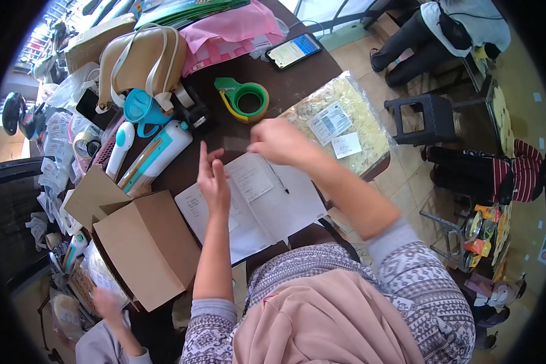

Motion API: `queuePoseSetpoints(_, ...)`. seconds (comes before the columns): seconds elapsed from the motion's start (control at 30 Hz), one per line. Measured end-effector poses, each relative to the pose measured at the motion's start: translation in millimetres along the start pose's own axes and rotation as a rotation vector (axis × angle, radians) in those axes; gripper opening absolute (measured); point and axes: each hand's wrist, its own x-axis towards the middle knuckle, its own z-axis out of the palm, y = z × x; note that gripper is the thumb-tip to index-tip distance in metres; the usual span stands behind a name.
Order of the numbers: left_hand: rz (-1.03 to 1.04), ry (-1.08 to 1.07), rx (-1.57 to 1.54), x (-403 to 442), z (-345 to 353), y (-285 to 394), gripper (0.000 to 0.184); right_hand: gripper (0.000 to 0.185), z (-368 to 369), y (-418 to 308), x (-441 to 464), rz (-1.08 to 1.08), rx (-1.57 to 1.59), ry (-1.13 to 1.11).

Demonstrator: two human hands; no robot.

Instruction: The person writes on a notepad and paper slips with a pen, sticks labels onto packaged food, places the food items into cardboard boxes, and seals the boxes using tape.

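Right grip (279, 143) near open notebook (291, 211)

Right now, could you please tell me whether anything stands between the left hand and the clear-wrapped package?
Yes: seen from above, the right hand is in between, near the top edge of the notebook, between the left hand and the clear-wrapped package.

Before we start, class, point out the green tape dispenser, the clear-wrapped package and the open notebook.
Green tape dispenser (227, 88): head view, on its green end beside the roll.
Clear-wrapped package (329, 123): head view, on its larger white label.
Open notebook (290, 216): head view, on its right-hand page.
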Motion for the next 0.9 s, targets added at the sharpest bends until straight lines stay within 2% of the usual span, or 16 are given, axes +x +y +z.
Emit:
queuePoseSetpoints(0.03, 0.071, -0.070, 0.004, -11.4, 0.8, -1.8, 0.038, 0.021, -24.7, 12.2, -30.4, -0.011, 0.003, 0.089)
queuePoseSetpoints(0.1, 0.410, -0.158, 0.480, -36.9, 23.1, -0.3, 0.039, 0.017, -63.6, 57.5, -76.2, -0.068, 0.151, 0.156)
queuePoseSetpoints(0.13, 0.559, -0.316, 0.548, -48.2, 41.1, 2.5, 0.041, 0.014, -79.1, 77.9, -96.7, -0.041, 0.277, 0.165)
queuePoseSetpoints(0.17, 0.704, -0.477, 0.615, -61.0, 59.6, 4.1, 0.043, 0.013, -92.7, 92.1, -115.7, -0.017, 0.261, 0.205)
queuePoseSetpoints(0.23, 0.846, -0.687, 0.740, -78.4, 96.9, -6.0, 0.047, 0.013, -108.4, 118.5, -145.5, 0.007, 0.244, 0.245)
queuePoseSetpoints(0.3, 0.872, -0.756, 0.813, -86.0, 119.4, -21.3, 0.048, 0.014, -115.6, 141.9, -167.0, 0.109, 0.230, 0.351)
queuePoseSetpoints(0.4, 0.874, -0.874, 0.986, -92.3, 134.1, -42.3, 0.057, 0.013, -107.9, 172.4, -186.6, 0.079, 0.301, 0.416)
queuePoseSetpoints(0.57, 0.858, -0.792, 1.138, -88.6, 145.8, -51.6, 0.064, 0.012, -89.3, 190.0, -201.2, 0.079, 0.369, 0.429)
queuePoseSetpoints(0.9, 0.928, -0.680, 1.151, -98.6, 161.2, -60.2, 0.063, 0.012, -72.3, 205.1, -208.1, 0.130, 0.434, 0.380)
